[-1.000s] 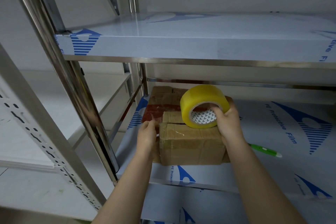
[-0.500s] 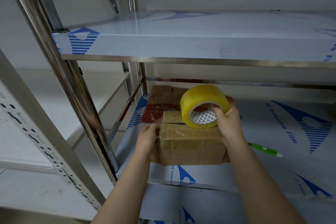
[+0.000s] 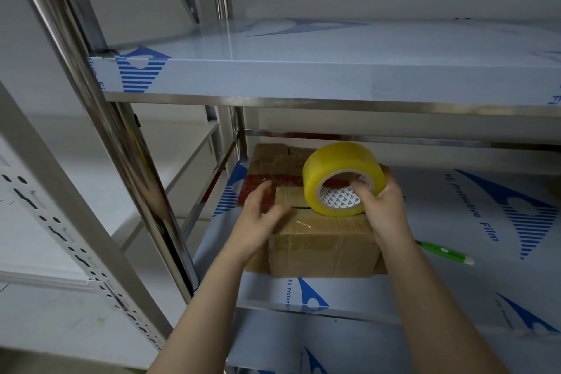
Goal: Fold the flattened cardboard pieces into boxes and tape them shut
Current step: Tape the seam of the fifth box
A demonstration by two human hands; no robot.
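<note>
Here the small cardboard box (image 3: 321, 246) sits on the film-covered lower shelf (image 3: 455, 282), partly on a flattened cardboard piece (image 3: 273, 161) that extends behind it. The right hand (image 3: 384, 206) grips the yellow tape roll (image 3: 337, 161), thumb inside its core and fingers round the outside, and the roll rests on the box's top. The left hand (image 3: 258, 215), motion-blurred, is at the box's upper left edge with its fingers loosely spread and nothing in its grasp. A green pen (image 3: 446, 252) lies on the shelf just right of the box.
</note>
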